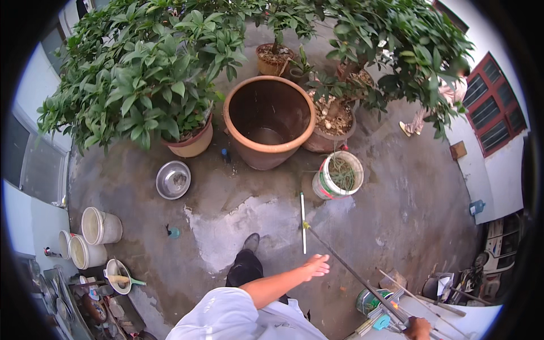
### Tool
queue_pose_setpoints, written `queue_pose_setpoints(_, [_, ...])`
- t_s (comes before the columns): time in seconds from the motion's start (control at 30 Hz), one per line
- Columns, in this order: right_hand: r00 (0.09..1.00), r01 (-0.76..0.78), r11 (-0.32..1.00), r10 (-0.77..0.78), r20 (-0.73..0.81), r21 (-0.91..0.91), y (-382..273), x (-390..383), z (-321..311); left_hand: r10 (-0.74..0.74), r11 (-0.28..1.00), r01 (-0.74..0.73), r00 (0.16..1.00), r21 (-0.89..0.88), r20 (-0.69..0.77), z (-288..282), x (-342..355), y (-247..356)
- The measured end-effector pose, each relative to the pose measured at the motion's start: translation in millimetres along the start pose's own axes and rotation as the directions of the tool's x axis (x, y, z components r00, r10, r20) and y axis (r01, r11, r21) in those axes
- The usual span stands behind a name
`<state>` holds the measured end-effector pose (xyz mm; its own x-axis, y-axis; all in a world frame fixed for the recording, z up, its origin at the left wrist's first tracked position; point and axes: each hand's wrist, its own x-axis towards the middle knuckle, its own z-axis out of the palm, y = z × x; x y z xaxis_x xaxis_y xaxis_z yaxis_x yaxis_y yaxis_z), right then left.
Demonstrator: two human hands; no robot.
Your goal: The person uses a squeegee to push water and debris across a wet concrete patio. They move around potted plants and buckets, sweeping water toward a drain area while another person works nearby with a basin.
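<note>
My left hand (314, 267) reaches forward over the concrete floor with its fingers stretched out, holding nothing. At the lower right, my right hand (418, 328) is closed around the upper end of a long dark pole. That pole slants down to a narrow white-and-green bar on the floor, so the whole looks like a floor squeegee (354, 273). A yellowish tie or joint marks where pole and bar meet. One of my shoes (251, 242) stands on a pale patch left of the bar.
Ahead stands a large brown planter pot (266, 148), beside a white bucket (326, 184) holding grass. A metal basin (173, 180) lies left, near leafy potted shrubs (141, 96). Pale buckets (102, 226) line the left wall. Poles (422, 297) and a green bucket (368, 303) crowd the lower right. A person (450, 93) is behind foliage.
</note>
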<state>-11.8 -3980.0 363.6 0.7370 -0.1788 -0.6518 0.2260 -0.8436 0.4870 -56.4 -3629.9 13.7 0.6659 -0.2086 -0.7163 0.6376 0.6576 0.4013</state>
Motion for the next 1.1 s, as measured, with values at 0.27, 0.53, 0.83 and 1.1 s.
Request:
queue_pose_setpoints(0.27, [0.958,0.119,0.983,-0.15,0.243,0.14,-114,130,-10,0.192,0.953,-0.283,0.844,-0.11,-0.501,-172,21,163])
queue_pose_setpoints(0.53, [0.843,-0.19,0.83,-0.135,0.52,0.524,-130,164,-8,0.736,0.671,-0.258,0.121,0.695,-0.666,-265,26,318])
queue_pose_setpoints(0.83, [0.907,0.022,0.771,-0.283,0.312,0.636,-84,203,-6,0.825,-0.167,0.244,0.565,0.955,0.001,-302,15,386])
queue_pose_setpoints(1.1, [0.952,0.139,0.976,-0.178,0.25,0.165,-137,143,18,0.637,-0.428,0.346,0.771,0.835,0.007,-364,79,430])
